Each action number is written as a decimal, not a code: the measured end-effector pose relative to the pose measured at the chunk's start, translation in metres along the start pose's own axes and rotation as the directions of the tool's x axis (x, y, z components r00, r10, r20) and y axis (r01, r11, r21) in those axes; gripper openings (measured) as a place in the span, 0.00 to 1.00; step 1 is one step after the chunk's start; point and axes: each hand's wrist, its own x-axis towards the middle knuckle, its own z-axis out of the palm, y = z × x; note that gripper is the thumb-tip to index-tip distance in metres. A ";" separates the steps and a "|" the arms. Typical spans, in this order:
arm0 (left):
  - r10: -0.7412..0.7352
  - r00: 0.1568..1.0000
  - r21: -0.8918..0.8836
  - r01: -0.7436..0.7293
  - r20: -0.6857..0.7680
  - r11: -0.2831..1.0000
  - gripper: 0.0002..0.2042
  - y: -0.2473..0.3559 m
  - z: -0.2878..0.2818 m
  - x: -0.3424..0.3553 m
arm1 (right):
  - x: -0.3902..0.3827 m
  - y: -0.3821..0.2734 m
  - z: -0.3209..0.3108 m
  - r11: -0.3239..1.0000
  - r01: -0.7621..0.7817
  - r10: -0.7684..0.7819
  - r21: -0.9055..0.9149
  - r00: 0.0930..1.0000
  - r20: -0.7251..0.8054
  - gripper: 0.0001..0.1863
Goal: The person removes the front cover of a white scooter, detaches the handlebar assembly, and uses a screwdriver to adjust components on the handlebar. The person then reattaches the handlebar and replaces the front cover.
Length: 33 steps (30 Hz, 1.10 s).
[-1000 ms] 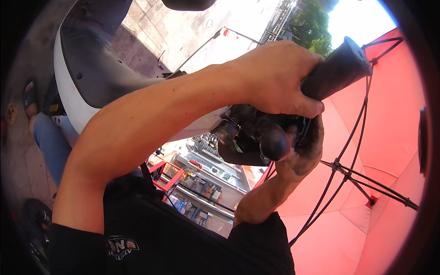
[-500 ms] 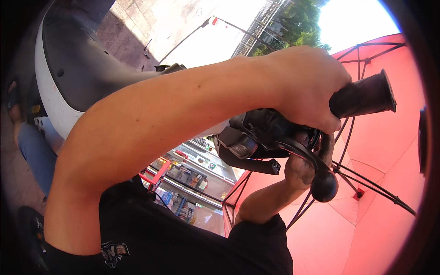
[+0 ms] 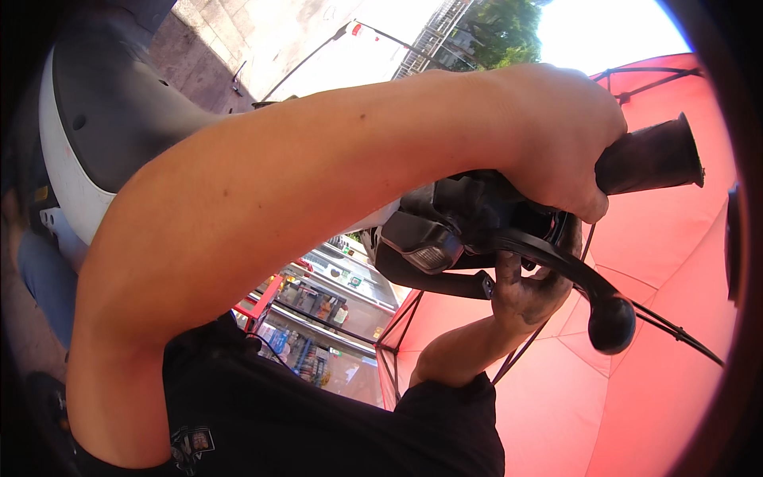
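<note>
My left arm reaches up across the view, and my left hand is wrapped round a black handlebar grip with a flared outer end. Below it, a black brake lever with a ball tip curves outward from the bar. My right hand, its fingers smudged black, comes from beneath and grips around the lever's inner end. Its thumb and fingertips are partly covered by the lever. Beside them sits a black handlebar housing with a small ribbed, clear part.
A scooter seat, dark with white side panels, is at the left. A red canopy on thin black poles fills the right. Shelves of goods stand beyond my black shirt. At the far left shows a person's blue-clad leg.
The lever's ball tip has swung outward to the right, away from my right hand. The grip and my left hand have shifted slightly right and up in view.
</note>
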 end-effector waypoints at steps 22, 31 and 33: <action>0.088 0.995 0.007 -0.088 -0.046 0.996 0.16 0.000 0.006 0.003 | 0.000 0.045 -0.024 0.960 0.275 -0.273 -0.051 0.961 0.042 0.36; 0.115 0.989 0.078 -0.108 -0.092 0.991 0.17 -0.004 0.009 0.000 | -0.006 0.037 -0.012 0.990 0.140 -0.141 -0.017 0.989 -0.035 0.33; 0.103 0.988 0.093 -0.093 -0.113 0.991 0.17 -0.004 0.008 -0.001 | -0.006 0.030 -0.008 0.995 0.100 -0.099 0.024 0.994 -0.036 0.33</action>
